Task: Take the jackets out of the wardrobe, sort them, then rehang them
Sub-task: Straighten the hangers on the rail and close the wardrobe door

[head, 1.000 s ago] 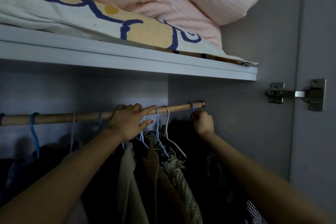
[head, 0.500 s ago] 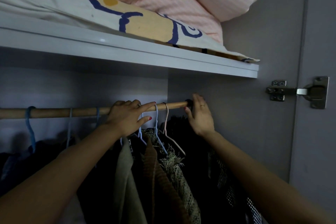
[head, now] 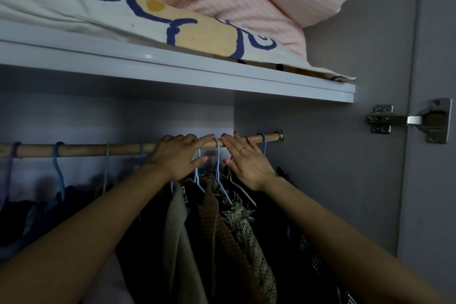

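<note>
The jackets hang crowded in the wardrobe's dim right end: an olive felted one, a brown ribbed one and a fringed woven one, on thin wire hangers hooked over a round wooden rail. The left hand drapes over the rail, fingers loosely extended. The right hand lies flat against it, fingers straight, gripping nothing.
</note>
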